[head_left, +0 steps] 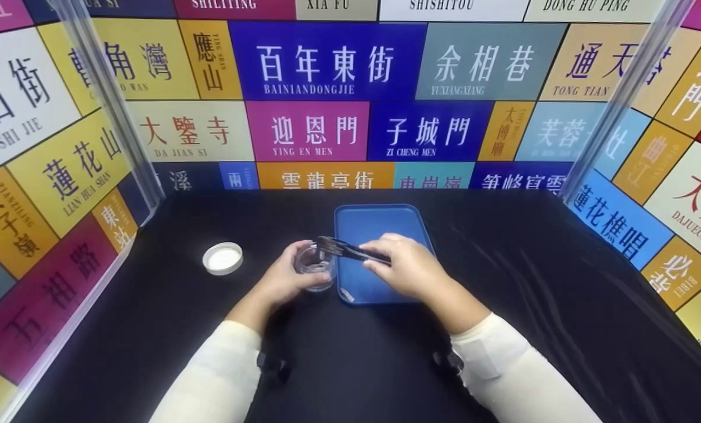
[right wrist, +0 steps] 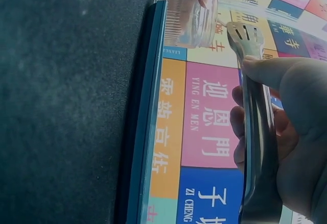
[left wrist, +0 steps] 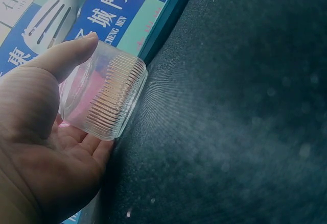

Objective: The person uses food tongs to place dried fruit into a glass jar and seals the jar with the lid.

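Observation:
My left hand point(head_left: 284, 273) grips a small clear jar point(left wrist: 115, 99) with ribbed sides, thumb on one side and fingers round the other. The jar is uncapped and close to the black tabletop, just left of the blue tray point(head_left: 380, 229). Over the tray's left side, my right hand point(head_left: 408, 262) holds a pair of tongs point(right wrist: 258, 147) between thumb and fingers. Their slotted metal head point(right wrist: 246, 38) points left and overlaps the jar's mouth in the head view. In the right wrist view, the tong head shows beside the jar's rim.
A round white lid point(head_left: 222, 258) lies on the black cloth point(head_left: 168, 329) left of the jar. Something small and pale point(head_left: 346, 294) is at the tray's near left corner. Panels with printed signs point(head_left: 327, 64) enclose the back and sides, with clear posts point(head_left: 115, 111) at the corners.

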`<state>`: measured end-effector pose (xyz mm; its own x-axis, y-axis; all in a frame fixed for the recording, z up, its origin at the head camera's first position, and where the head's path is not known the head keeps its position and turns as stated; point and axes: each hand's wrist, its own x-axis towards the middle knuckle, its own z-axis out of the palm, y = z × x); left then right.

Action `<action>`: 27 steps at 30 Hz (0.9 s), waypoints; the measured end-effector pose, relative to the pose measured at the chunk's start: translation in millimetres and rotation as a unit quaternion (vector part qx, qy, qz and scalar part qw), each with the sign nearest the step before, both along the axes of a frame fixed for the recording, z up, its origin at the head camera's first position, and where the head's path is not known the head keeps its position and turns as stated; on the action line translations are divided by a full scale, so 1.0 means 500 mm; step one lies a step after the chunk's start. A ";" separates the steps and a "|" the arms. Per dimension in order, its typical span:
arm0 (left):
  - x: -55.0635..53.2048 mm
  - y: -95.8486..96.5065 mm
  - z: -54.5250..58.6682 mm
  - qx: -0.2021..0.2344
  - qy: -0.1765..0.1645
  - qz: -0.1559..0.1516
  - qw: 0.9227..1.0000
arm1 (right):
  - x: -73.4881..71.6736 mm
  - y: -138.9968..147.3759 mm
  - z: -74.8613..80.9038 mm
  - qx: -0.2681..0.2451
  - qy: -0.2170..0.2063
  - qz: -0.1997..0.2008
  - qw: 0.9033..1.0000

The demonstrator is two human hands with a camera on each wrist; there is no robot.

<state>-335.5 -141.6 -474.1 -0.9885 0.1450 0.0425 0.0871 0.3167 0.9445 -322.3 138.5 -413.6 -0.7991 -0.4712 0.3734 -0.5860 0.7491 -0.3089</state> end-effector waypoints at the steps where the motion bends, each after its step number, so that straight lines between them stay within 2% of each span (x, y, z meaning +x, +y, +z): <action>1: 0.000 0.000 0.000 0.001 0.000 0.000 1.000 | 0.000 0.000 0.000 -0.002 -0.002 0.000 1.000; 11: -0.004 0.001 -0.004 0.044 -0.003 -0.022 0.999 | -0.003 0.005 0.002 -0.003 -0.036 -0.023 0.999; 20: -0.005 -0.002 -0.006 0.027 0.001 -0.014 1.000 | -0.025 0.061 0.022 0.013 -0.112 -0.019 0.993; 27: -0.002 -0.001 -0.005 0.029 -0.007 -0.012 0.999 | -0.041 0.105 0.032 0.045 -0.150 -0.007 0.988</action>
<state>-336.4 -142.3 -476.5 -0.9855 0.1654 0.0384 0.0809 0.2588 0.9625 -342.9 190.8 -397.6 -0.8740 -0.4800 0.0756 -0.4678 0.7889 -0.3986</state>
